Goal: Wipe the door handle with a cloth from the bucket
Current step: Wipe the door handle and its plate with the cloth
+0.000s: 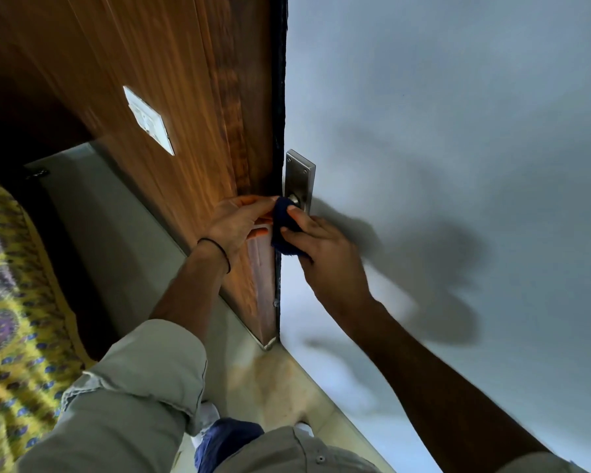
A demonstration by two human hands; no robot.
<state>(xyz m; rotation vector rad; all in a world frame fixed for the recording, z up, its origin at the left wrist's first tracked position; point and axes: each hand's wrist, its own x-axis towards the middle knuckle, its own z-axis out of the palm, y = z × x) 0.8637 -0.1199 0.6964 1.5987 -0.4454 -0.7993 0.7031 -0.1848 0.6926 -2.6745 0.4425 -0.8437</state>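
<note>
Dark blue fuzzy cloth [284,223] sits pinched in the right hand [325,250] grip against the brushed-metal handle plate [299,179]; left hand [236,223] open-fingered beside it.

White switch plate [148,119] stuck on the wood-grain panel [185,97] up left. Yellow paisley fabric [11,302] (bedspread maybe, can't tell) along the left edge. Pale tiled floor [270,380] below, dark shadows on the grey-blue surface [458,131] at right.
</note>
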